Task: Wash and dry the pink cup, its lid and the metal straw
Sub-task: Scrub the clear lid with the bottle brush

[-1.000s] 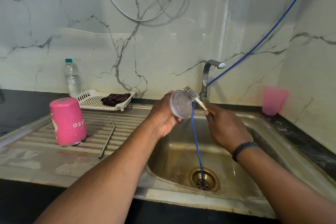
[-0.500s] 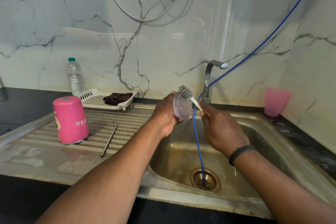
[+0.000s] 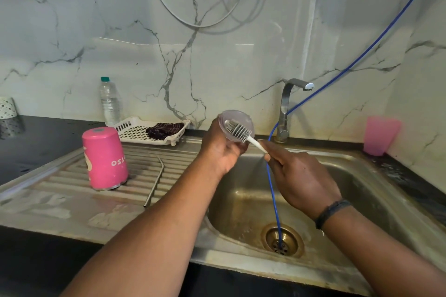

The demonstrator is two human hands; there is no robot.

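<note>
The step in hand looks like scrubbing the lid, and the next move probably calls for working the bristles round its rim and then rinsing it under the tap, which shows no water running. The left hand (image 3: 220,152) has its fingers (image 3: 237,149) curled closed around the edge of the clear lid (image 3: 235,125), holding it up over the sink's left rim with its open face turned toward the camera. The right hand (image 3: 301,178) is closed in a narrow pinch on the white handle of a small brush (image 3: 239,129), whose ribbed grey head lies inside the lid, touching its inner face. A blue hose (image 3: 274,190) runs down just beside the right hand into the drain of the steel sink (image 3: 357,176); the tap (image 3: 288,103) stands behind. Out to the left, the pink cup (image 3: 105,159) stands upside down on the ribbed draining board (image 3: 60,181), with the metal straw (image 3: 155,181) lying near it on its right, apart from it. Further back on the table sit a white tray (image 3: 131,129) holding a dark cloth (image 3: 165,129), and a plastic bottle (image 3: 109,101). Whether cup and straw are already washed cannot be told.
</note>
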